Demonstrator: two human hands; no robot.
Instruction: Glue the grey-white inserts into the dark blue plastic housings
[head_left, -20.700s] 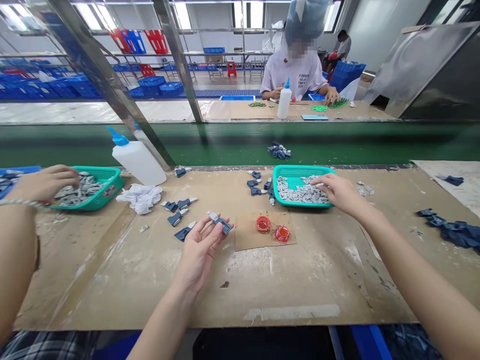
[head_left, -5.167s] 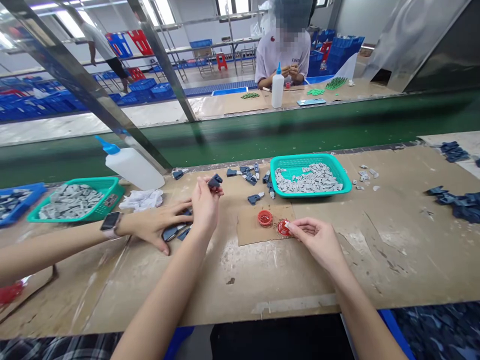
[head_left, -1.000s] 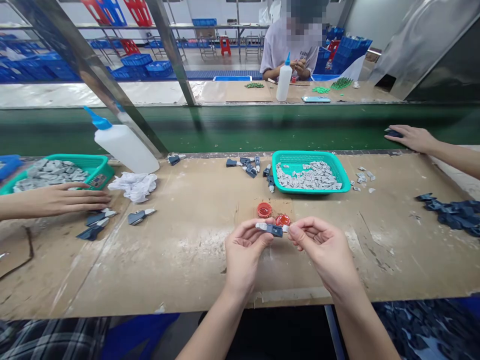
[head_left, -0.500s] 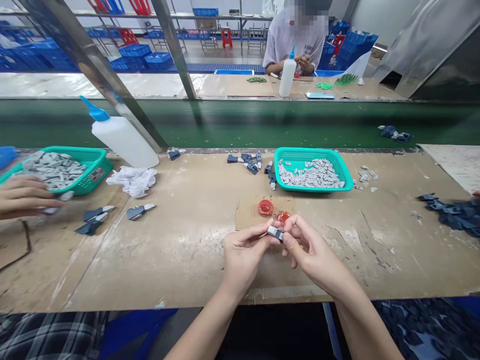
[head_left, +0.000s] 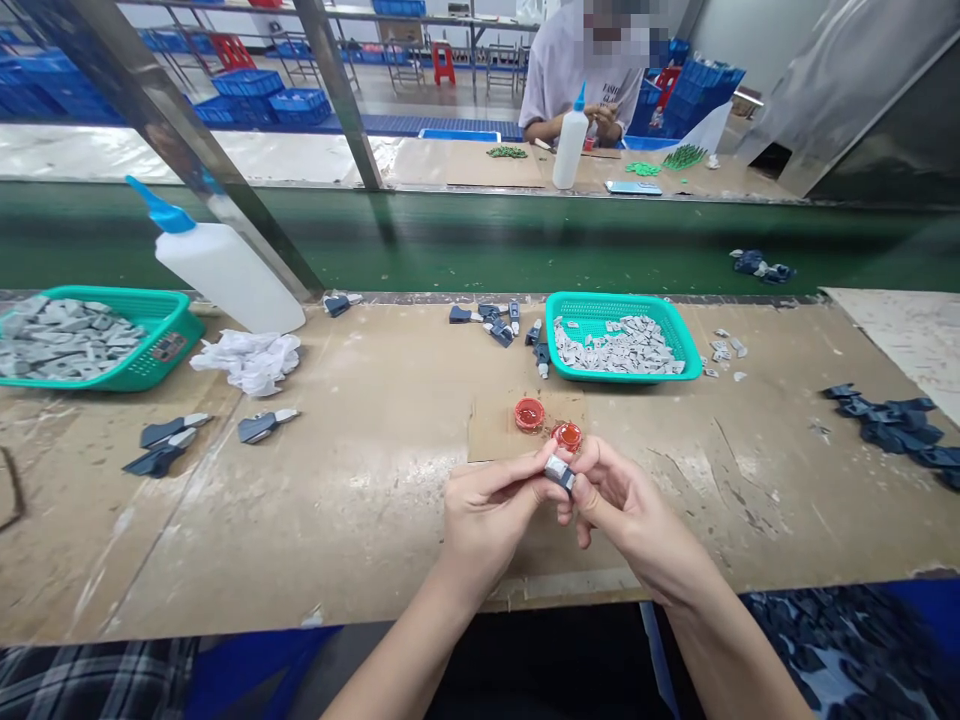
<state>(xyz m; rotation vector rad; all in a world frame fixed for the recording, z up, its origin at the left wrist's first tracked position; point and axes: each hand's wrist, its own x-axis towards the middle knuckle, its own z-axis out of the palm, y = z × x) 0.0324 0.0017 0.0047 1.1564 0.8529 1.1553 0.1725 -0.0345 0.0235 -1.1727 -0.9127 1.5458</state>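
Between both hands is a small dark blue and light grey plastic part (head_left: 559, 472). My left hand (head_left: 491, 505) pinches its left end with thumb and fingers. On the other end, the thumb and fingers of my right hand (head_left: 626, 505) close round it. Just beyond my fingertips sit two small red dishes, one red dish (head_left: 529, 414) on a cardboard piece (head_left: 491, 430) and a second red dish (head_left: 568, 436) partly behind my right fingers. Farther back, a green basket (head_left: 551, 340) holds many small light grey pieces, with a few blue and grey parts (head_left: 496, 325) lying left of it.
A second green basket (head_left: 154, 368) of grey pieces, crumpled white cloth (head_left: 251, 362) and a white bottle (head_left: 229, 275) stand at left. Dark blue pieces (head_left: 892, 425) lie at right. Past the green belt (head_left: 465, 240), a person (head_left: 577, 80) sits at another bench.
The part in my fingers has tilted, showing more of its grey face. The neighbouring hand at far left has gone out of view. My view has shifted slightly.
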